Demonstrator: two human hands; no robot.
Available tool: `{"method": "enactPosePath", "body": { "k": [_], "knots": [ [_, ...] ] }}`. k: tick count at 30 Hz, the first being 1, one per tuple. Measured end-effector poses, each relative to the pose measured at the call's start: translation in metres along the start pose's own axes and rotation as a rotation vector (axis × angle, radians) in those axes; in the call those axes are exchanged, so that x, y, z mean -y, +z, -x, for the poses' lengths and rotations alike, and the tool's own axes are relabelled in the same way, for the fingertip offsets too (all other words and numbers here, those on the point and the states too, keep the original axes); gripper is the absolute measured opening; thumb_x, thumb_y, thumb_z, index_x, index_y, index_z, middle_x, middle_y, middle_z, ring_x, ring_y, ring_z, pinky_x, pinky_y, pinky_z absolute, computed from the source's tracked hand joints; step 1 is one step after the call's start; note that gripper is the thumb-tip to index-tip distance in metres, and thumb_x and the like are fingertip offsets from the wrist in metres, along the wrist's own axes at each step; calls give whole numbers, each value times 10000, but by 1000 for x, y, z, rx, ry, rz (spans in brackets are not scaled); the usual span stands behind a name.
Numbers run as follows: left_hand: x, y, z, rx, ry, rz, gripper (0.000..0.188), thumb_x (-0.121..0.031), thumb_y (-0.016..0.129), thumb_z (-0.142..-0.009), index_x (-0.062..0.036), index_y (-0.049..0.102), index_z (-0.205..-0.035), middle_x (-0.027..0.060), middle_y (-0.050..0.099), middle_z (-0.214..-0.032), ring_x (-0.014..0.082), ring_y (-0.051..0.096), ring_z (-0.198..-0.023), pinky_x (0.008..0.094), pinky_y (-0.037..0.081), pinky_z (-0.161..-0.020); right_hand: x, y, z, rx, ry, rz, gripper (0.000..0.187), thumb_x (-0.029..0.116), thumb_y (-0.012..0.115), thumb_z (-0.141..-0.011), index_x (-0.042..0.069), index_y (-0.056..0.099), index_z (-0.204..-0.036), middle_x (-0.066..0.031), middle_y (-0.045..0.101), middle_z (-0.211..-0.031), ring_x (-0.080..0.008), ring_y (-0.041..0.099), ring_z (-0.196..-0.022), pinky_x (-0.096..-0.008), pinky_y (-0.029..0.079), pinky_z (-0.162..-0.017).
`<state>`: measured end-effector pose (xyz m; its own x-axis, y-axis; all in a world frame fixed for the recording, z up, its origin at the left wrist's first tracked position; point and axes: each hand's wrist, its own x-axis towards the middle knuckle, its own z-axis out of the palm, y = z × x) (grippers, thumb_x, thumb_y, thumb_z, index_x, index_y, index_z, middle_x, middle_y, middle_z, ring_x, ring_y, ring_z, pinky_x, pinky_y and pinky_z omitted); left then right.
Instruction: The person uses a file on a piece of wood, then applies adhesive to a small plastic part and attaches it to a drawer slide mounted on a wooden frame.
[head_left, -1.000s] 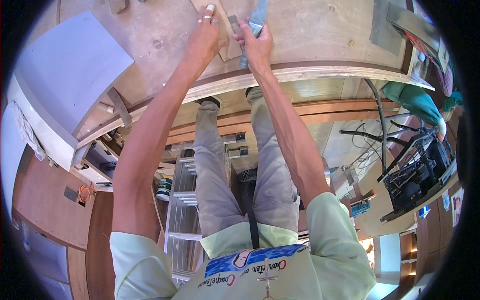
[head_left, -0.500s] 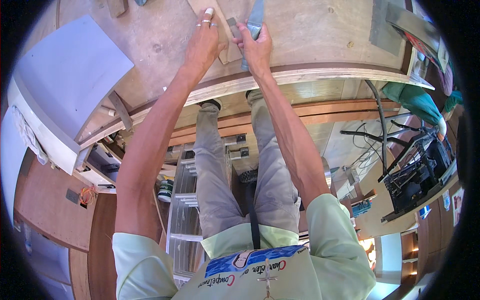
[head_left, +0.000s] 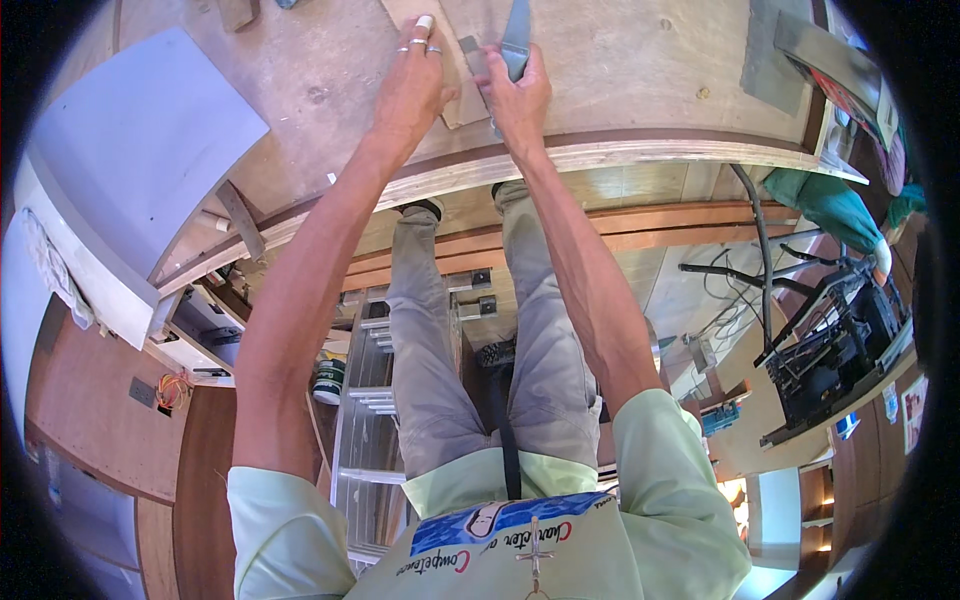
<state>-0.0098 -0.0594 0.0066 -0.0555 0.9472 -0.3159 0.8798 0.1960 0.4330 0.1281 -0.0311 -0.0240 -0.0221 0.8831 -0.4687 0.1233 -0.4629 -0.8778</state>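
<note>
Since a second ago: little movement. Right hand [head_left: 520, 100] has shifted slightly to the right; the blue-grey tool [head_left: 516, 40] in it now leans less, nearer to a straight near-far line. A white chip [head_left: 331, 178] shows at the near edge of the workbench [head_left: 620, 80]; not seen in the oldest frame, seen half a second ago.

Left hand [head_left: 408, 95]: in the same place, laid over the wood strip [head_left: 465, 100], fingers stretched out toward the far side, thumb apart from them at the strip's right. Rings on it, one fingertip wrapped in white. Right hand: closed round the tool, blade end pointing far. Strip lies on the bench between the hands, its near end short of the bench edge. A small grey piece [head_left: 472, 52] sits by the strip's right edge, close to the right fingers; whether they touch it is hard to say.

Containers: tub [head_left: 328, 382], dark green and white, below the bench on the left, beside the ladder [head_left: 372, 474]; contents hidden. Open cabinet [head_left: 195, 352] farther left, dark things inside, too small to name. Black machine case [head_left: 835, 350] at right, open, jumbled parts within.
</note>
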Motion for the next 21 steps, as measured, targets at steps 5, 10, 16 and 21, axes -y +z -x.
{"method": "enactPosePath", "body": {
  "k": [5, 10, 16, 21],
  "knots": [
    [4, 4, 2, -42, 35, -9, 787, -135, 809, -722, 131, 399, -1339, 237, 334, -1460, 360, 269, -1419, 392, 351, -1137, -2, 4, 0, -11, -37, 2, 194, 186, 620, -927, 5, 600, -993, -74, 676, -801, -155, 673, -625, -296, 543, -578],
    [4, 5, 1, -43, 34, -16, 779, -128, 810, -720, 134, 406, -1333, 237, 327, -1461, 361, 271, -1419, 395, 352, -1137, -2, 2, -2, 11, -22, -17, 194, 181, 622, -924, 1, 599, -992, -77, 680, -814, -152, 674, -631, -294, 544, -571],
    [4, 6, 2, -44, 30, -4, 790, -135, 817, -713, 125, 407, -1336, 229, 327, -1462, 360, 269, -1420, 398, 364, -1130, 0, 1, -3, 17, -27, -45, 214, 198, 635, -922, -1, 593, -988, -80, 678, -820, -148, 671, -632, -285, 548, -570],
    [4, 6, 1, -43, 17, -8, 807, -139, 821, -710, 102, 397, -1352, 220, 327, -1464, 357, 268, -1421, 396, 368, -1128, -2, 1, -3, 14, -29, -47, 228, 208, 638, -922, -2, 586, -993, -83, 679, -826, -155, 671, -631, -289, 542, -568]
  ]
}}
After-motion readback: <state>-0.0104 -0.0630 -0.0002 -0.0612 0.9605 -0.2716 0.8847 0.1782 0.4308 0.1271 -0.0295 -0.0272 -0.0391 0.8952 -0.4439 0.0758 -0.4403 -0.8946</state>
